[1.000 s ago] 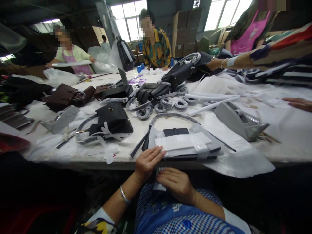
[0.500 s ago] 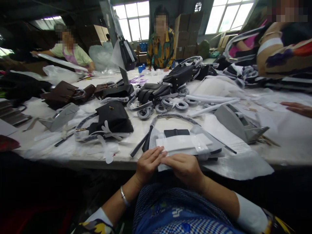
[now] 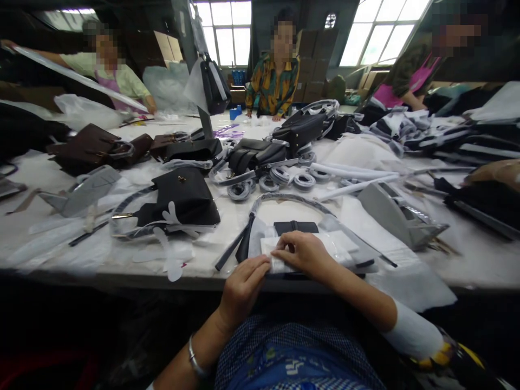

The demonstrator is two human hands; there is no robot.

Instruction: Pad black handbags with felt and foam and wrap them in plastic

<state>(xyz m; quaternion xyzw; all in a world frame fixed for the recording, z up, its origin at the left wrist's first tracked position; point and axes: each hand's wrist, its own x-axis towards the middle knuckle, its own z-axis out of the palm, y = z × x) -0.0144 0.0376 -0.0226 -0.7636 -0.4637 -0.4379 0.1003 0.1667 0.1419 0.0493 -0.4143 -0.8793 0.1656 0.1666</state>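
A black handbag [image 3: 296,227] lies flat at the near table edge, mostly covered by white wrapping sheets [image 3: 341,242], its wrapped handle [image 3: 284,197] arching away from me. My right hand [image 3: 303,252] rests on the white sheet over the bag, fingers curled and pinching at the sheet's left part. My left hand [image 3: 242,287] is at the table edge just left of it, fingertips pressed on the sheet's near-left corner. A silver bangle [image 3: 194,360] is on my left wrist.
Another black handbag [image 3: 184,197] with white foam cut-outs lies to the left. Grey tape rolls [image 3: 270,181] sit behind. A grey tape dispenser [image 3: 396,214] stands at the right. Brown bags [image 3: 93,151] lie far left. Three other people work across the white-covered table [image 3: 122,268].
Both hands rose from my lap to the table edge; the right hand moved forward onto the white sheet over the bag. The view tilted slightly; the arm at the right withdrew.
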